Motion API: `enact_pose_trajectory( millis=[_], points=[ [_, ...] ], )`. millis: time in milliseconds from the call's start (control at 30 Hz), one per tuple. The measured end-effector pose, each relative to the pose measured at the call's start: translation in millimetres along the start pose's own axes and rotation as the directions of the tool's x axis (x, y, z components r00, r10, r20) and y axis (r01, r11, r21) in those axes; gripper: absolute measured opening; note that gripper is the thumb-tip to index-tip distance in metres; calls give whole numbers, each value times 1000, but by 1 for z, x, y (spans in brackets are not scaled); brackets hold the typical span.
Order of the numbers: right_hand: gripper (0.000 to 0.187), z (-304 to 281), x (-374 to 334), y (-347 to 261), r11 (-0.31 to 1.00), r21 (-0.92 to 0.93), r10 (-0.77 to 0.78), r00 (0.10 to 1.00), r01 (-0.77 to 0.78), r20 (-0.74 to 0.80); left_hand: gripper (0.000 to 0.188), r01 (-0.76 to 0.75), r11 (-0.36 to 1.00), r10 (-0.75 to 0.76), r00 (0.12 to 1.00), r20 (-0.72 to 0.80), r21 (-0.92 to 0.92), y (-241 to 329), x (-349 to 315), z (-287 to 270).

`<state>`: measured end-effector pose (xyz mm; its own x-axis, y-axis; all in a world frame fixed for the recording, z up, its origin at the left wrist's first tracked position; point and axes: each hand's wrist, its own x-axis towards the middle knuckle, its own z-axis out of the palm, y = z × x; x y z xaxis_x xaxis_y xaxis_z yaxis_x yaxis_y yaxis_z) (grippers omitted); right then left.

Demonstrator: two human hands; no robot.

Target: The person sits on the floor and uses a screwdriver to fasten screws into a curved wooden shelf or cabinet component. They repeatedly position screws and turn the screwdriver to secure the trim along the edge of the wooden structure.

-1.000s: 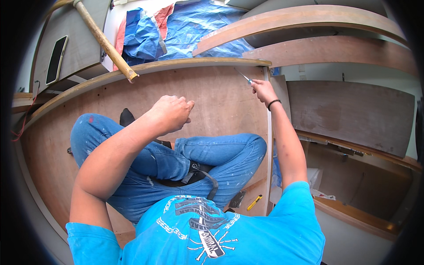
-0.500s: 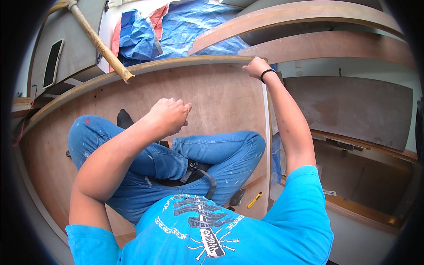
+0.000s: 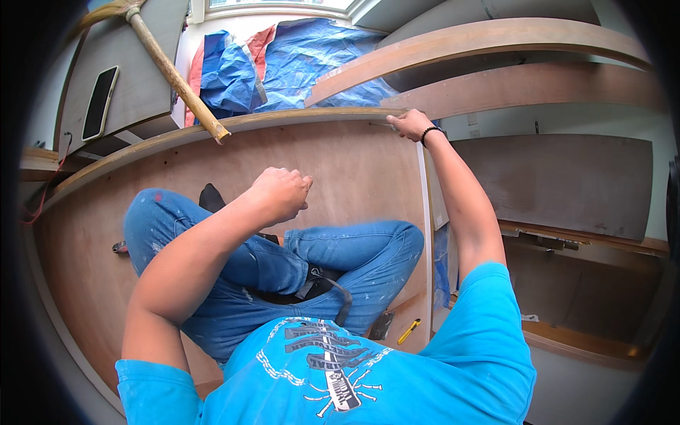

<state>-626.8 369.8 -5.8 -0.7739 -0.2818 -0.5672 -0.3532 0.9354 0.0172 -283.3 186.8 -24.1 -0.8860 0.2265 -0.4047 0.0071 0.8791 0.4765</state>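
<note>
My right hand (image 3: 409, 125) is at the far right corner of the wooden panel (image 3: 340, 170), against its raised wooden edge strip (image 3: 312, 115). Its fingers are closed around a thin rod-like tool (image 3: 381, 125), whose slim end points left along the strip; the grip is hidden in the palm. My left hand (image 3: 283, 193) hovers above the panel in front of my folded legs, fingers curled in. Whatever it may hold is hidden from view.
A yellow utility knife (image 3: 409, 331) lies beside my right knee. A wooden-handled hammer (image 3: 177, 78) leans over the far left edge, near a phone (image 3: 100, 103) on a grey cabinet. Blue tarpaulin (image 3: 304, 60) and curved boards (image 3: 496, 35) lie beyond; an open cabinet (image 3: 574, 283) stands right.
The whole view has shifted slightly, so the far window shows more. Both hands keep nearly the same places and closed grips.
</note>
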Motion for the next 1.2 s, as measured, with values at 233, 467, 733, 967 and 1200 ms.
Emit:
enact_pose_trajectory(
  millis=[233,467,733,967,1200],
  points=[
    [36,12,31,23,985,33,158,968,-167,197,50,-17,1000,18,998,-65,6,3,-1,-2],
    [27,45,-26,-26,613,-751,-453,888,245,-80,53,-19,999,21,998,-57,29,9,-2,-2],
    [42,32,-27,-3,919,-373,-241,930,128,-276,55,2,1000,-1,1000,-20,19,-1,-1,-2],
    [29,18,16,-8,753,570,262,945,-327,196,56,30,999,-31,997,-70,-15,-7,-4,-7],
    [26,31,-15,-11,725,-620,-533,815,300,-228,57,21,1000,-21,999,-41,-1,0,-6,-4]
  ],
)
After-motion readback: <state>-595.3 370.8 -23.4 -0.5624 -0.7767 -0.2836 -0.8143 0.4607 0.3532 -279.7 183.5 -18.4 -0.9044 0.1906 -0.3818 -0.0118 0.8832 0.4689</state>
